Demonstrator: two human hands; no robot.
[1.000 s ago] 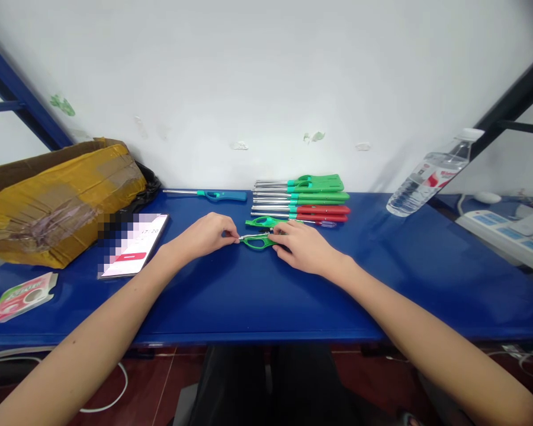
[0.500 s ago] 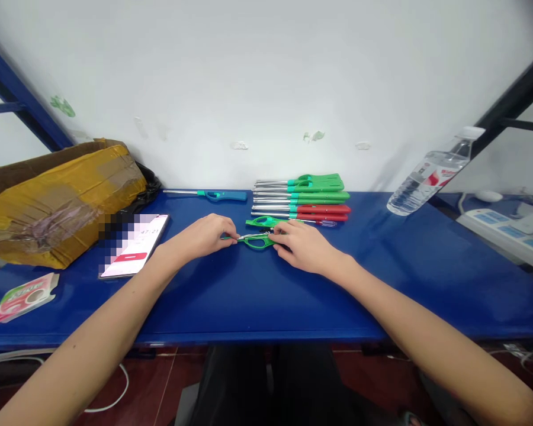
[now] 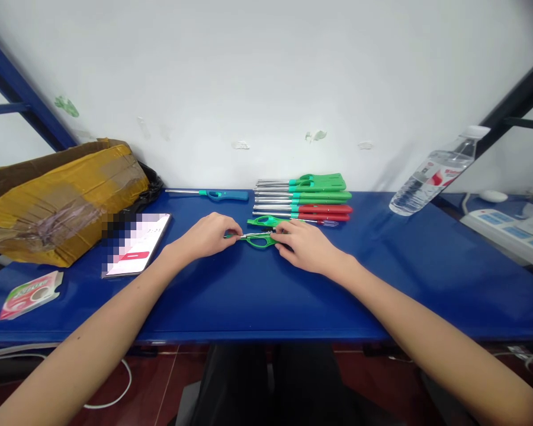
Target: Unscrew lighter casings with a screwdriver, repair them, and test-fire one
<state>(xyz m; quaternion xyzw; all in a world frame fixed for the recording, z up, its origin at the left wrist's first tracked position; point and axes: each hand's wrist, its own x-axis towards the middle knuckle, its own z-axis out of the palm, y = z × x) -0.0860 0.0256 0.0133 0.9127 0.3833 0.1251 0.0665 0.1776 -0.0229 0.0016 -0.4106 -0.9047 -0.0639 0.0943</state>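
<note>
My left hand point(image 3: 217, 235) pinches the left end of a green lighter shell point(image 3: 258, 243) that lies near the middle of the table. On its right end, my right hand point(image 3: 302, 245) grips it with bent fingers. Thin metal parts show along the shell between the hands. A second green lighter shell point(image 3: 263, 221) lies just behind, partly covered by the right hand. Behind that, several green gas lighters point(image 3: 322, 196) and red gas lighters point(image 3: 326, 209) lie in a row, metal tubes to the left. A blue gas lighter point(image 3: 228, 195) lies apart near the wall.
A taped cardboard box point(image 3: 75, 201) stands at the left, with a phone point(image 3: 140, 245) beside it. Nearer the front lies a pink and green card point(image 3: 29, 294). At the right are a water bottle point(image 3: 435, 174) and a white power strip point(image 3: 510, 234). The blue table point(image 3: 257, 302) meets the wall behind.
The view has shifted slightly, so everything sits a little further right. Both hands keep nearly the same hold on the green lighter shell.
</note>
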